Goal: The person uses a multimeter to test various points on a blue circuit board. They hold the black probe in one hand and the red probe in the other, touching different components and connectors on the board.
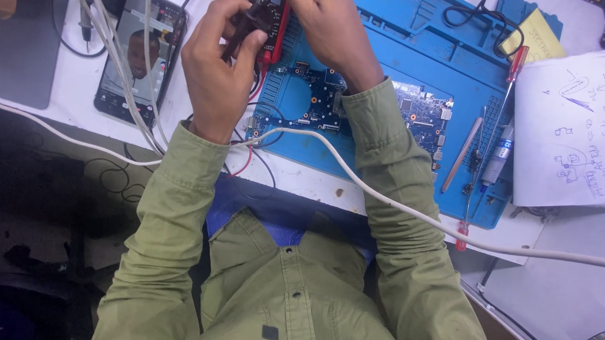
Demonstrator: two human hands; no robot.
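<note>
Meter (pixel 271 15) is red-cased with a dark face, sitting at the top edge of view, half cut off by the frame. It rests at the left border of the blue mat (pixel 401 33). Both hands are on it.

Circuit board (pixel 358 105) is dark blue, lying flat on the mat just below the meter, partly covered by the right forearm.

Room: tight. A phone (pixel 140 57) lies just left of the left hand, with white cables running over it. A thick white cable (pixel 382 193) crosses in front of the board and over both sleeves, then off to the right. Red and black thin leads (pixel 249 158) are tangled between the wrists near the table's front edge. Right side of the mat holds a red-handled screwdriver (pixel 514 70), a thin stick tool, a small grey cylinder (pixel 499 157). A white sheet with sketches (pixel 575 132) overlaps the mat's right edge. A yellow note (pixel 536 34) sits at top right. The only bare mat is the strip above the board.

Left hand (pixel 219 66): fingers curled tight, pinching a dark probe (pixel 244 30) between thumb and fingertips, its tip against the meter.
Right hand (pixel 331 30): curled over the meter's top, fingers partly out of frame. It touches the meter, but I cannot tell whether it grips anything.
</note>
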